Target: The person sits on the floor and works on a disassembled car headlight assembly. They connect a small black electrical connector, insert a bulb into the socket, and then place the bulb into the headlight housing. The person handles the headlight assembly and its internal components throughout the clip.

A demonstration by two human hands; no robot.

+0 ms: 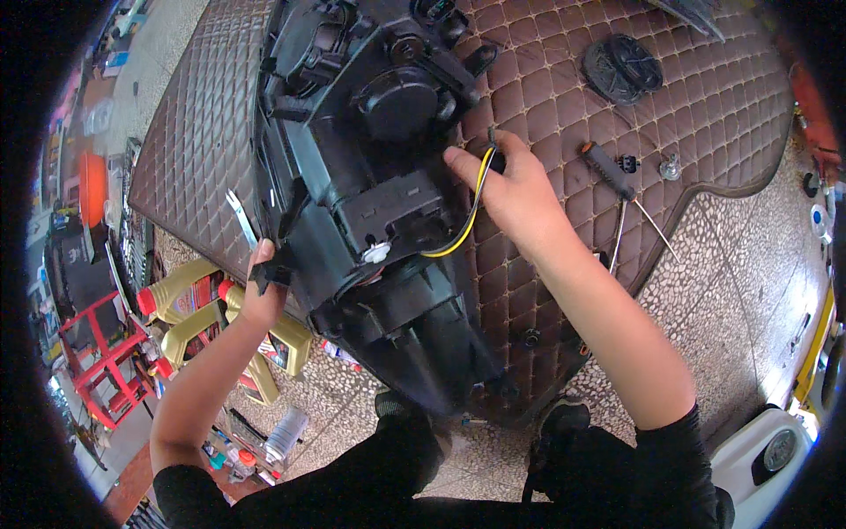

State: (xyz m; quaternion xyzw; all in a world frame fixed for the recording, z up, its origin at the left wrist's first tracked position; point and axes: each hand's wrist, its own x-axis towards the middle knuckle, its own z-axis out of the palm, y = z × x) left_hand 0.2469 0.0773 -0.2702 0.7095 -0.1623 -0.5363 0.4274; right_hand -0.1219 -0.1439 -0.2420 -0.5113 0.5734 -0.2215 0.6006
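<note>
Head view: two bare hands work on the back of a large black plastic car headlamp housing (pixel 370 203) lying on a brown quilted mat (pixel 546 97).

The right hand (pixel 515 189) pinches a yellow and black wire (pixel 471 212) beside the housing; the left hand (pixel 264 295) grips its lower edge. Steadying the housing while easing the wire seems wise. Screwdrivers (pixel 617 189) lie nearby on the mat; gold oil bottles (pixel 189 300) stand on the speckled floor.

Headlamp housing (pixel 370 194): far end cut off by top edge, lens side faces down, unseen. Left hand (pixel 264 295) fingertips tucked behind housing's left edge, grip hidden. Right hand (pixel 511 189) covers the small plug at the yellow wire (pixel 467 225); can't tell plug type. Bottles (pixel 189 304) near left partly hidden by left forearm. Shelves far left blurred, too small to ID. White object (pixel 762 454) near right cut by rim.
</note>
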